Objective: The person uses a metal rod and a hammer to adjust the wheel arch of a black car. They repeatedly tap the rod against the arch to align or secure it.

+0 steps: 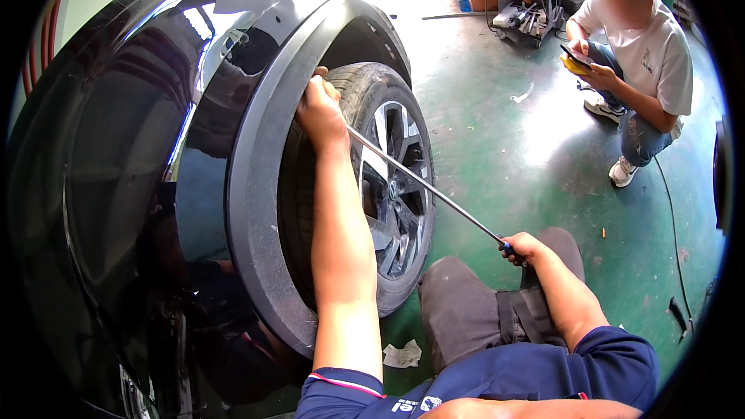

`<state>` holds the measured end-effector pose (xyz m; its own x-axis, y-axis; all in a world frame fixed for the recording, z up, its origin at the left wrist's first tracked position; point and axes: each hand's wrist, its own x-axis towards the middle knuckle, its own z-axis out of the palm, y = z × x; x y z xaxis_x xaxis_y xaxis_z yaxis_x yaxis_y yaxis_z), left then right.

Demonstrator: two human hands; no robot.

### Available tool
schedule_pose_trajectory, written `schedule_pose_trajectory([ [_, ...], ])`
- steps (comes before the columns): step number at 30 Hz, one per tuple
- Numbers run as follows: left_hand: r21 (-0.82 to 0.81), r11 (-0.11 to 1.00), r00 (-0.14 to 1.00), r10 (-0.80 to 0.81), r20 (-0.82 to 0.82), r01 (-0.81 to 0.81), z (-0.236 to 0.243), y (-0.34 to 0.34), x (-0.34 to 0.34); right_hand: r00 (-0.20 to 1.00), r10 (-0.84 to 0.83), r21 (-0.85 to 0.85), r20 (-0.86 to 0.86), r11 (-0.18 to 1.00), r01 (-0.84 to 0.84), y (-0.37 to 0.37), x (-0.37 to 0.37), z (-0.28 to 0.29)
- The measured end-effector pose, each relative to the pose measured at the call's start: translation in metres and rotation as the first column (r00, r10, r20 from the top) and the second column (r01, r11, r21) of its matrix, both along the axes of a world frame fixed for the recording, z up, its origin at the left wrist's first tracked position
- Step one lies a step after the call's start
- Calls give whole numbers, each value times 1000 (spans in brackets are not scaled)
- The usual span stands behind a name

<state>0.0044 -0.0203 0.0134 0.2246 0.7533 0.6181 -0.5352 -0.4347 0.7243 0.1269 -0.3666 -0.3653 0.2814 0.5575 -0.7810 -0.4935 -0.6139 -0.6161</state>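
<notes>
A long metal rod with a blue handle (458, 210) slants from my lap up into the wheel arch. My right hand (525, 248) is closed round its handle, above my right thigh. At the inner edge of the black plastic arch trim (254, 163), my left hand (323, 112) is closed where the rod's far end runs in. The rod's tip is hidden behind that hand and the trim. Just right of my left forearm stands the tyre (411, 109) with its black and silver alloy wheel (393, 186). Glossy black body panels (124, 171) of the car curve away to the left.
At the upper right a person (648, 54) squats, holding a phone (576, 56). Behind stands a cart (528, 0) with cables and tools. A cable (673, 240) trails over the green floor (497, 140). Crumpled paper (402, 354) lies beside the tyre.
</notes>
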Motion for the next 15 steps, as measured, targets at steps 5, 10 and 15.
schedule_pose_trajectory([
  [5,-2,1000,1000,-23,1,23,0,-1,0,999,24,-1,-32,1000,-24,-3,5,2],
  [10,-5,999,999,-47,-9,47,-2,2,-1,999,46,-13,-14,999,-46,-2,-1,1],
  [15,-1,1000,999,-21,-29,21,2,-5,-2,998,68,-14,2,998,-68,3,-11,-11],
])
